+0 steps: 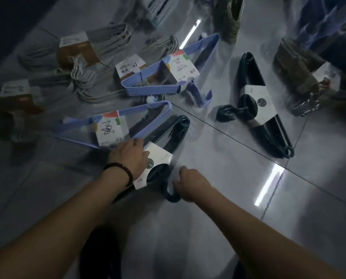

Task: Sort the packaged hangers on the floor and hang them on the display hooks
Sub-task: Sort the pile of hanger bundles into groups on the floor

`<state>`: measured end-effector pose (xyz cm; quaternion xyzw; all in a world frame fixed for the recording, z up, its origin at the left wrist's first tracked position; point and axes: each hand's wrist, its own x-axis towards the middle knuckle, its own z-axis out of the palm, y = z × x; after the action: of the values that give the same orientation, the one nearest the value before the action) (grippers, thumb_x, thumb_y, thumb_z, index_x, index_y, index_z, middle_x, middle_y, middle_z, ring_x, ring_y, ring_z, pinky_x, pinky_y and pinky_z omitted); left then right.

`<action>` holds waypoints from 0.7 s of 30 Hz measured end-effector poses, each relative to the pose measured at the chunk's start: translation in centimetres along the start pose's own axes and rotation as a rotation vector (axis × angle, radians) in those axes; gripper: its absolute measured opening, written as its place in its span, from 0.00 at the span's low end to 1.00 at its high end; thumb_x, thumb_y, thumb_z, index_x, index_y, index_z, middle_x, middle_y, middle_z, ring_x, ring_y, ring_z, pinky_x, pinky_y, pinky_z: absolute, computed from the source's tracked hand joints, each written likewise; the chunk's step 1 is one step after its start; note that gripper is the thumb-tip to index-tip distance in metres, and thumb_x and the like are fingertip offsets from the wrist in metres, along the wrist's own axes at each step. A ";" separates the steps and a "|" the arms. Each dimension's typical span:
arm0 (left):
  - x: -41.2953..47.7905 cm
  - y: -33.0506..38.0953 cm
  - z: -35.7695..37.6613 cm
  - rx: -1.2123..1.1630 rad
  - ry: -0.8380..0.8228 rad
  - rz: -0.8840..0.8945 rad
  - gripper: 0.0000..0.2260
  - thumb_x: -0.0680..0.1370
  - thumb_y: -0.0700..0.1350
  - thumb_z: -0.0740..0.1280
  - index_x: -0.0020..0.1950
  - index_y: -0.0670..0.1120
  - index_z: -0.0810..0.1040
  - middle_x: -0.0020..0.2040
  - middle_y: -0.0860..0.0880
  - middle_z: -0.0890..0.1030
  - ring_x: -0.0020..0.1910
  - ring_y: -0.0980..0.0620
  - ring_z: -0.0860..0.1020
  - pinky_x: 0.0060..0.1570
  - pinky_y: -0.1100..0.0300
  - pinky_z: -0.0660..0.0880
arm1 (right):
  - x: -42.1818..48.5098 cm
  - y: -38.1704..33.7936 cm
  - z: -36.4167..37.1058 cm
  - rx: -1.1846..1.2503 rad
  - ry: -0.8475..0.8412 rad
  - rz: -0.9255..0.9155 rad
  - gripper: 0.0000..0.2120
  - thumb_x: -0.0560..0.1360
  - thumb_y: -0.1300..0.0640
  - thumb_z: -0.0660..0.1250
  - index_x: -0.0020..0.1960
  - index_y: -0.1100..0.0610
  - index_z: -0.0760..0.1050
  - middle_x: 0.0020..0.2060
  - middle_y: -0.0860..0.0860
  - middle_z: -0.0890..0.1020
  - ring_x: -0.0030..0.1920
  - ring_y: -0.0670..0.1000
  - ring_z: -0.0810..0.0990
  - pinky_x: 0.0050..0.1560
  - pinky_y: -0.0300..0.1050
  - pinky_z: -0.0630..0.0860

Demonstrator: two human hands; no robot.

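A pack of dark teal hangers (174, 133) with a white paper band lies on the glossy floor right in front of me. My left hand (131, 156) rests on that band, fingers laid over its far edge. My right hand (190, 184) grips the pack's hook end, fingers curled round the dark hooks. A second dark teal pack (256, 101) lies to the right. Two lilac packs with colourful labels sit beyond: the nearer lilac pack (111, 127) and the farther lilac pack (174, 71). No display hooks are in view.
Several packs of white wire hangers (81, 51) with brown-and-white card sleeves are scattered at the back left. Olive-brown hanger packs (296, 75) lie at the right edge. Grey floor tiles (248, 178) reflect strip lights.
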<state>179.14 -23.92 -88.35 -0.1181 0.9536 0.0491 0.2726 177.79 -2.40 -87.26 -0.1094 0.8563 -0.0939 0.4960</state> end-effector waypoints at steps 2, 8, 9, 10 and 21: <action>1.1 0.2 1.8 0.100 -0.021 0.058 0.20 0.84 0.57 0.52 0.70 0.46 0.65 0.59 0.42 0.81 0.51 0.40 0.82 0.48 0.48 0.79 | 1.6 0.3 2.5 -0.123 0.006 -0.138 0.20 0.83 0.49 0.63 0.70 0.58 0.69 0.63 0.58 0.76 0.61 0.62 0.80 0.57 0.55 0.80; 3.0 0.6 1.4 0.014 -0.024 0.094 0.22 0.84 0.65 0.47 0.61 0.49 0.65 0.50 0.44 0.82 0.43 0.42 0.78 0.41 0.50 0.75 | 3.6 2.1 3.6 -0.005 0.077 -0.317 0.16 0.76 0.50 0.72 0.61 0.55 0.77 0.57 0.56 0.82 0.55 0.59 0.83 0.51 0.46 0.78; 2.9 0.9 0.9 0.026 -0.019 0.096 0.22 0.84 0.64 0.47 0.61 0.48 0.66 0.49 0.44 0.82 0.41 0.42 0.76 0.40 0.50 0.74 | 3.0 2.5 2.6 -0.002 0.078 -0.311 0.15 0.75 0.54 0.73 0.60 0.57 0.77 0.56 0.57 0.83 0.55 0.59 0.83 0.51 0.47 0.78; 2.6 1.4 0.4 0.036 -0.018 0.100 0.22 0.85 0.63 0.48 0.62 0.46 0.66 0.48 0.43 0.82 0.39 0.43 0.75 0.39 0.50 0.74 | 2.2 2.8 1.7 -0.010 0.079 -0.299 0.14 0.74 0.56 0.73 0.58 0.59 0.78 0.54 0.57 0.84 0.55 0.59 0.83 0.51 0.48 0.79; 3.4 7.1 -3.1 -0.369 0.173 0.038 0.23 0.81 0.69 0.53 0.53 0.49 0.72 0.49 0.44 0.82 0.47 0.40 0.80 0.47 0.49 0.76 | 0.7 8.9 -6.9 -0.035 0.242 -0.270 0.07 0.75 0.55 0.73 0.53 0.52 0.83 0.48 0.50 0.84 0.44 0.49 0.85 0.45 0.44 0.85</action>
<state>172.96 -18.21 -87.28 -0.1518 0.9503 0.2177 0.1625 170.59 6.32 -86.88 -0.2198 0.8887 -0.1571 0.3704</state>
